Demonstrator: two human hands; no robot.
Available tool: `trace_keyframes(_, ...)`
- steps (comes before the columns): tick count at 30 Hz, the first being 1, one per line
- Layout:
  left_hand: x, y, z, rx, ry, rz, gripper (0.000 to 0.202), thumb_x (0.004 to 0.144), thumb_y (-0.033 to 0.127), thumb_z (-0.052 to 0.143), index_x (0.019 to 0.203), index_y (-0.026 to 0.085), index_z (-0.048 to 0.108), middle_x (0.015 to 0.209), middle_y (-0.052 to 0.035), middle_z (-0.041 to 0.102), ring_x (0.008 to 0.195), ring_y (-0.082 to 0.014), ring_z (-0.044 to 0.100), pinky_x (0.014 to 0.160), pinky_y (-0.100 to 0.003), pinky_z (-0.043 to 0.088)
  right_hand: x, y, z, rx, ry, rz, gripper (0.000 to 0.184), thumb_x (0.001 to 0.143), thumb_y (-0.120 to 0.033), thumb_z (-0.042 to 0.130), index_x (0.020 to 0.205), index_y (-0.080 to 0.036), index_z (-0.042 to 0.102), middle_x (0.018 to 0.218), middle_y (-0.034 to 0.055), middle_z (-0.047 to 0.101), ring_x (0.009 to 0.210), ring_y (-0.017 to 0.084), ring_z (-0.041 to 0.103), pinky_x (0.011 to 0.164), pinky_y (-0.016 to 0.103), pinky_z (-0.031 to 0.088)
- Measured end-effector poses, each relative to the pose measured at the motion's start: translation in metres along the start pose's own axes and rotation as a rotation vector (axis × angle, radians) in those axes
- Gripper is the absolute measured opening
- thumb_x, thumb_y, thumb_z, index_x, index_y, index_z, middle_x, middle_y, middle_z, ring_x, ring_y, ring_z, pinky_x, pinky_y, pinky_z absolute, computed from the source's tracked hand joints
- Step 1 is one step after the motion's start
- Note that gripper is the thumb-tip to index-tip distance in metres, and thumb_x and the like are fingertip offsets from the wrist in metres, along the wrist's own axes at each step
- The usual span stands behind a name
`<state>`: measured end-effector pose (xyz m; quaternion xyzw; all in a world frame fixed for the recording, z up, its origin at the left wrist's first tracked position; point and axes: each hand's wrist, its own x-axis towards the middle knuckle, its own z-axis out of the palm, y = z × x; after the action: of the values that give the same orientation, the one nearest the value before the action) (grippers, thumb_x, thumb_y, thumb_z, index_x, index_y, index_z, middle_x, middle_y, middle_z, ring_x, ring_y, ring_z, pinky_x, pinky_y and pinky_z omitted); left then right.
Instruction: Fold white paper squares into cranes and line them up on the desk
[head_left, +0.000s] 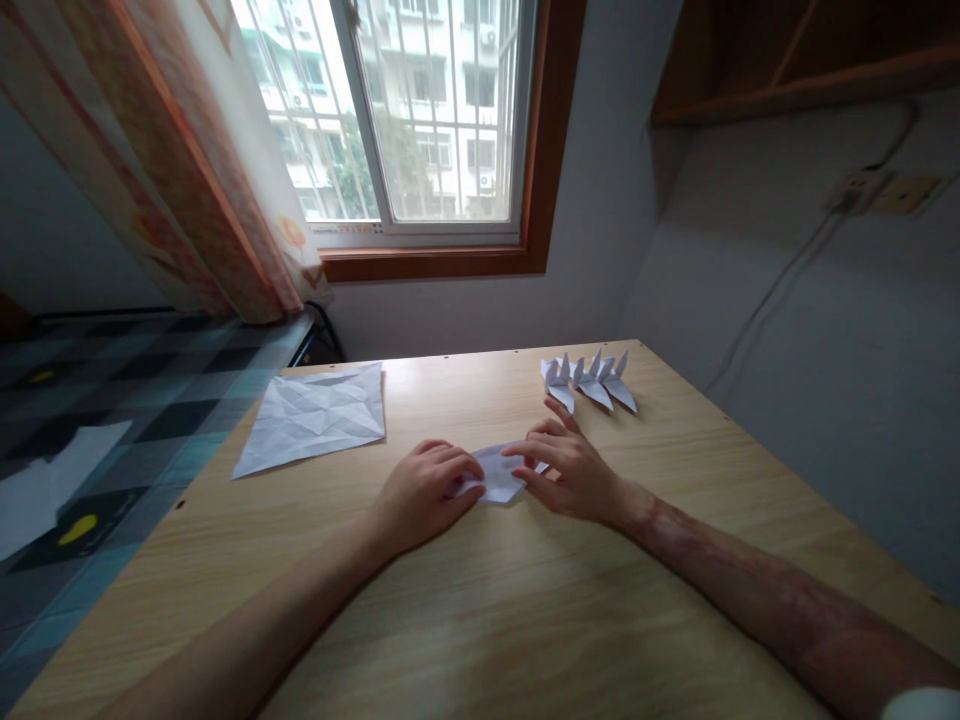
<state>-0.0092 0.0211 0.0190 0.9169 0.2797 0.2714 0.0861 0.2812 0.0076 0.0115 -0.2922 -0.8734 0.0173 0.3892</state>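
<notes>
A small piece of folded white paper (499, 474) lies on the wooden table (480, 610), between my two hands. My left hand (433, 485) closes over its left end, thumb at the near side and fingers curled above. On the right end, the thumb and index finger of my right hand (571, 465) pinch the paper, while another finger points up and away. Parts of both paper ends are hidden under my fingers. Just beyond my right hand stand 3 white origami cranes (592, 380) in a row.
A creased white sheet (319, 412) lies flat at the table's far left. Left of the table is a bed with a checked cover (187, 350), with white papers (64, 480) on it. A wall with a cable (772, 290) borders the right; a window (442, 120) is ahead.
</notes>
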Motion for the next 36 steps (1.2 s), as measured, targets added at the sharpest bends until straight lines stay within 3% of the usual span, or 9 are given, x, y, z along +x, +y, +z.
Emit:
trace_keyframes(4,0.0,0.002,-0.001,0.13,0.032,0.057,0.012,0.107,0.035,0.068,0.109,0.026,0.076,0.117,-0.0051,0.08,0.1,-0.0235,0.074,0.098,-0.044,0.054,-0.004,0.0,0.007,-0.037,0.058,0.028,0.031,0.103,-0.026,0.075,0.133,-0.031,0.07,0.094,0.0002,0.075,0.098,0.025,0.068,0.134,0.063,0.033)
trace_keyframes(7,-0.002,0.001,-0.001,0.185,0.112,0.019,0.031,0.102,0.04,0.075,0.129,0.026,0.072,0.133,-0.0104,0.074,0.115,-0.029,0.072,0.102,-0.047,0.056,-0.005,0.002,0.01,-0.086,0.076,0.044,0.04,0.1,-0.029,0.079,0.138,-0.028,0.068,0.116,0.007,0.076,0.116,0.03,0.066,0.131,0.063,0.038)
trace_keyframes(10,-0.003,0.0,0.0,0.152,0.089,-0.009,0.041,0.101,0.039,0.076,0.137,0.024,0.066,0.13,-0.0106,0.076,0.117,-0.0297,0.072,0.103,-0.047,0.057,-0.005,0.005,0.012,-0.069,0.061,0.08,0.049,0.098,-0.03,0.081,0.144,-0.026,0.065,0.13,0.0107,0.075,0.125,0.033,0.066,0.126,0.063,0.043)
trace_keyframes(13,-0.002,0.001,-0.001,0.126,0.007,0.004,0.03,0.105,0.036,0.071,0.132,0.023,0.07,0.113,-0.0067,0.08,0.102,-0.0256,0.074,0.095,-0.042,0.058,-0.004,0.008,0.013,-0.046,0.015,0.107,0.035,0.1,-0.024,0.077,0.135,-0.027,0.071,0.127,0.0086,0.077,0.118,0.03,0.071,0.125,0.06,0.044)
trace_keyframes(18,-0.001,-0.001,-0.003,0.139,-0.042,0.07,0.017,0.11,0.029,0.064,0.116,0.026,0.079,0.114,-0.0063,0.081,0.099,-0.0231,0.074,0.09,-0.038,0.057,-0.002,0.005,0.012,-0.016,-0.091,0.083,0.004,0.103,-0.025,0.075,0.104,-0.027,0.078,0.11,0.0035,0.08,0.103,0.025,0.073,0.122,0.056,0.044)
trace_keyframes(24,-0.001,-0.008,0.0,0.046,-0.058,0.111,0.024,0.112,0.021,0.057,0.119,0.025,0.079,0.124,-0.0058,0.083,0.109,-0.0222,0.078,0.099,-0.039,0.06,-0.003,0.009,0.013,0.069,-0.108,0.129,0.011,0.103,-0.013,0.071,0.103,-0.023,0.076,0.111,0.0068,0.08,0.104,0.026,0.07,0.098,0.043,0.055)
trace_keyframes(29,-0.002,-0.01,-0.004,0.018,-0.135,0.17,0.034,0.111,0.018,0.054,0.136,0.025,0.076,0.143,-0.0053,0.079,0.127,-0.024,0.077,0.11,-0.04,0.062,-0.004,0.011,0.014,0.095,-0.125,0.144,0.017,0.105,-0.01,0.067,0.108,-0.023,0.077,0.112,0.0076,0.078,0.107,0.026,0.069,0.098,0.041,0.056)
trace_keyframes(33,-0.002,-0.01,-0.013,-0.013,-0.228,0.226,0.047,0.11,0.023,0.06,0.157,0.026,0.065,0.159,-0.0069,0.068,0.145,-0.0263,0.067,0.125,-0.043,0.055,-0.004,0.01,0.012,0.09,-0.144,0.162,0.021,0.105,-0.007,0.062,0.108,-0.022,0.076,0.112,0.0085,0.075,0.108,0.026,0.068,0.098,0.041,0.056)
trace_keyframes(36,-0.001,-0.01,-0.014,-0.002,-0.236,0.232,0.047,0.111,0.03,0.064,0.157,0.029,0.065,0.158,-0.0057,0.068,0.144,-0.0272,0.068,0.124,-0.045,0.056,-0.005,0.009,0.012,0.063,-0.151,0.162,0.023,0.102,-0.004,0.061,0.109,-0.022,0.074,0.112,0.0089,0.073,0.107,0.026,0.067,0.097,0.042,0.055)
